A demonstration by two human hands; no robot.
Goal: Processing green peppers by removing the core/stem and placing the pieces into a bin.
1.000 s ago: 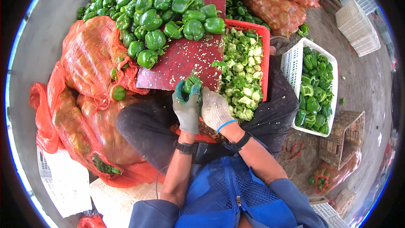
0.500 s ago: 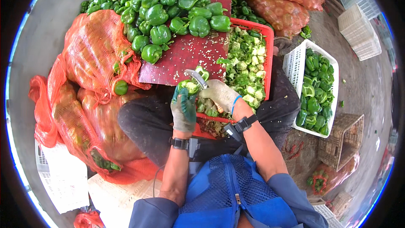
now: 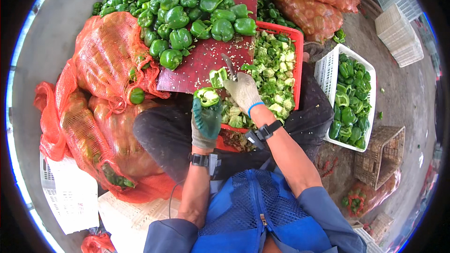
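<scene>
In a grey and green work glove, my left hand [image 3: 206, 121] is closed around a green bell pepper [image 3: 206, 96], whose pale cut inside faces up. My gloved right hand [image 3: 243, 92] grips a knife with a short curved blade [image 3: 228, 64], its tip over the red board [image 3: 206, 58]. A cut piece of green pepper [image 3: 217, 78] is beside the blade at the board's near edge; whether the right fingers touch it I cannot tell. Under and beyond the right hand, a red crate [image 3: 298, 61] holds pale pepper cores and trimmings.
Whole green peppers [image 3: 178, 18] are heaped on the board's far left. Red mesh sacks [image 3: 105, 58] lean at the left, more sacks [image 3: 304, 4] at the far right. A white crate [image 3: 373, 79] of peppers stands right, near a brown basket [image 3: 380, 154].
My right hand and knife have moved away from the held pepper, up toward the board. The pepper now shows its open cut face. My left hand stays nearly in place.
</scene>
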